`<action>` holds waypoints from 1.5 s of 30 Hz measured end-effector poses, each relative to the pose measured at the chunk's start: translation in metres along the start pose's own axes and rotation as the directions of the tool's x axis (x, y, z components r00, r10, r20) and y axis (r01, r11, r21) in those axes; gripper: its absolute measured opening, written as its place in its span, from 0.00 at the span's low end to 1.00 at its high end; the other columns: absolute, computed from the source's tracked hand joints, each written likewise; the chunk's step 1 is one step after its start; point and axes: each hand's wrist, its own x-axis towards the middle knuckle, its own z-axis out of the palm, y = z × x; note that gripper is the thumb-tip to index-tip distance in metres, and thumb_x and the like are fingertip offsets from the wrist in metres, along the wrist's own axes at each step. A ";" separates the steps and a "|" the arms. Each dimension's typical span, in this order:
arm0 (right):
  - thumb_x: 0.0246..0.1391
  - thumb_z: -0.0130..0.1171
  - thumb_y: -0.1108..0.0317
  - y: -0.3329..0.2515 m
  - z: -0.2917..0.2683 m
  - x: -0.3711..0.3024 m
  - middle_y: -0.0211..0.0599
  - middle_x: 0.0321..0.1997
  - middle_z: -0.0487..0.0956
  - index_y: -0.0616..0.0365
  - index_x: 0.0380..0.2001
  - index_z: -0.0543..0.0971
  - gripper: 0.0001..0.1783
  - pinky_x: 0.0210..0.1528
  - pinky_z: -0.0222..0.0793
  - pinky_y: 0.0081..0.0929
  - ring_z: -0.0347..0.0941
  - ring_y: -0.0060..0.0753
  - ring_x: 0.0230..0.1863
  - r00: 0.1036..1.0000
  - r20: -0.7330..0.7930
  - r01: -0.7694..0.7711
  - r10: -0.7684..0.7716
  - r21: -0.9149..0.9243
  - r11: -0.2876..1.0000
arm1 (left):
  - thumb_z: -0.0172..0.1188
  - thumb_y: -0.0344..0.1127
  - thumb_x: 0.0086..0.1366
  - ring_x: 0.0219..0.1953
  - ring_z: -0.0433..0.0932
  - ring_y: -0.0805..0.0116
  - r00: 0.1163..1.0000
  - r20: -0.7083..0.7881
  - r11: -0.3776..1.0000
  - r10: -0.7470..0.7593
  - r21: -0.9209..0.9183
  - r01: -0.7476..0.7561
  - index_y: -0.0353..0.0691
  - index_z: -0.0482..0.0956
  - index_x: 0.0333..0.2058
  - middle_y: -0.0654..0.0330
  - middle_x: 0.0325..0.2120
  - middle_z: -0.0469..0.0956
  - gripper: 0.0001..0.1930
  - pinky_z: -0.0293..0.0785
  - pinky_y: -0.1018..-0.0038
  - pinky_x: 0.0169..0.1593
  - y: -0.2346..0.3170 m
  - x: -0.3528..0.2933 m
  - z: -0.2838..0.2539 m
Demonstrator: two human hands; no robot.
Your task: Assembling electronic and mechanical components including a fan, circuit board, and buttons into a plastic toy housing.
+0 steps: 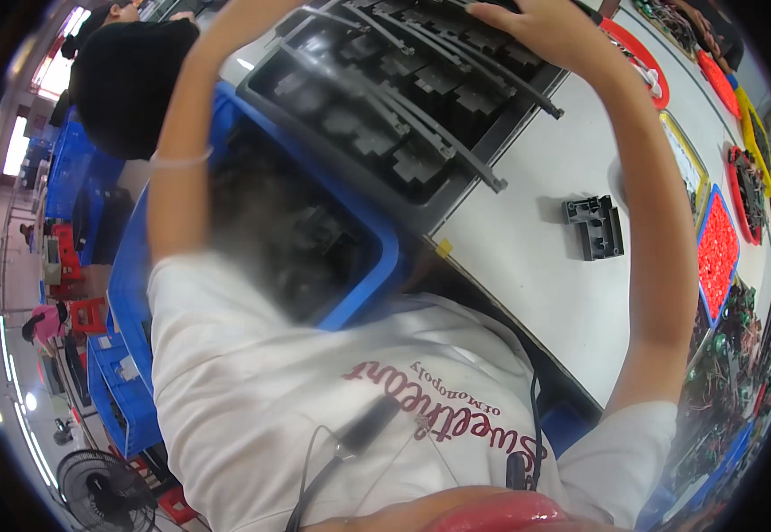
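A black compartmented tray (350, 173) holds rows of dark moulded plastic parts (372, 133). Several long, thin grey rods (456, 146) lie slantwise across it. Over its far right side reaches my right hand (545, 22), thumb stretched out above the rods and nothing visibly gripped; the other fingers are mostly cut off by the upper edge. My left hand (266, 9) is at the tray's far left corner, its fingers out of the picture. On the white tabletop (519, 266), inside my right forearm, sits a single black plastic housing (594, 228).
A blue crate (377, 266) with blurred dark contents stands beside the tray, under my left arm. Rightward are a blue-rimmed bin of red pieces (716, 257), a red tray (745, 195) and heaps of wired parts (723, 372). A dark-capped person (133, 84) is at the far left.
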 end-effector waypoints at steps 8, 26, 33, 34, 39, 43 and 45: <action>0.57 0.52 0.55 -0.023 -0.006 -0.053 0.50 0.53 0.72 0.63 0.52 0.71 0.26 0.58 0.62 0.34 0.67 0.47 0.56 0.975 0.219 -0.033 0.035 -0.009 0.999 | 0.48 0.55 0.67 0.39 0.74 0.71 0.561 0.541 0.701 -0.626 0.076 0.709 0.36 0.69 0.50 0.59 0.40 0.74 0.27 0.74 0.74 0.41 -0.012 -0.209 0.025; 0.59 0.53 0.49 0.018 0.004 -0.124 0.34 0.55 0.76 0.45 0.55 0.74 0.24 0.61 0.62 0.33 0.70 0.32 0.58 0.980 0.098 0.185 -0.174 -0.116 0.976 | 0.66 0.50 0.51 0.54 0.67 0.48 0.540 0.562 0.747 -0.626 0.235 0.622 0.40 0.70 0.54 0.41 0.59 0.57 0.34 0.67 0.63 0.57 0.034 -0.282 0.099; 0.60 0.52 0.50 0.044 -0.024 -0.187 0.33 0.56 0.75 0.41 0.55 0.74 0.21 0.58 0.67 0.34 0.69 0.34 0.59 0.999 0.006 0.042 -0.041 -0.091 0.995 | 0.65 0.52 0.55 0.29 0.72 0.71 0.366 0.468 0.495 -0.804 0.186 0.849 0.35 0.81 0.36 0.62 0.25 0.75 0.23 0.71 0.67 0.32 -0.009 -0.330 0.063; 0.61 0.51 0.51 0.048 -0.029 -0.197 0.34 0.56 0.75 0.41 0.55 0.74 0.21 0.58 0.68 0.34 0.69 0.34 0.59 1.000 -0.009 0.015 -0.016 -0.079 0.997 | 0.65 0.53 0.55 0.27 0.70 0.72 0.395 0.425 0.527 -0.815 0.259 0.809 0.35 0.80 0.35 0.63 0.24 0.74 0.23 0.66 0.68 0.29 -0.021 -0.337 0.056; 0.62 0.44 0.45 0.055 -0.050 -0.246 0.28 0.63 0.69 0.37 0.59 0.70 0.25 0.63 0.63 0.36 0.62 0.32 0.65 0.981 -0.050 -0.190 0.186 -0.094 0.977 | 0.63 0.47 0.57 0.29 0.68 0.78 0.605 0.026 0.605 -0.796 0.083 0.792 0.39 0.75 0.31 0.67 0.25 0.70 0.16 0.63 0.79 0.32 -0.020 -0.341 0.021; 0.63 0.45 0.52 0.031 -0.057 -0.274 0.33 0.60 0.71 0.50 0.58 0.70 0.25 0.63 0.62 0.35 0.65 0.34 0.63 0.983 -0.106 -0.158 0.148 -0.087 0.984 | 0.63 0.41 0.58 0.30 0.73 0.80 0.649 -0.091 0.622 -0.755 -0.412 0.666 0.41 0.75 0.33 0.67 0.29 0.74 0.11 0.71 0.82 0.36 0.072 -0.294 -0.016; 0.63 0.47 0.62 0.009 -0.051 -0.282 0.41 0.57 0.74 0.59 0.56 0.71 0.20 0.61 0.64 0.40 0.68 0.40 0.60 0.990 -0.134 -0.040 0.041 0.010 0.999 | 0.60 0.34 0.58 0.31 0.76 0.78 0.695 -0.154 0.634 -0.702 -0.580 0.511 0.39 0.76 0.34 0.64 0.30 0.75 0.07 0.72 0.82 0.35 0.124 -0.284 -0.011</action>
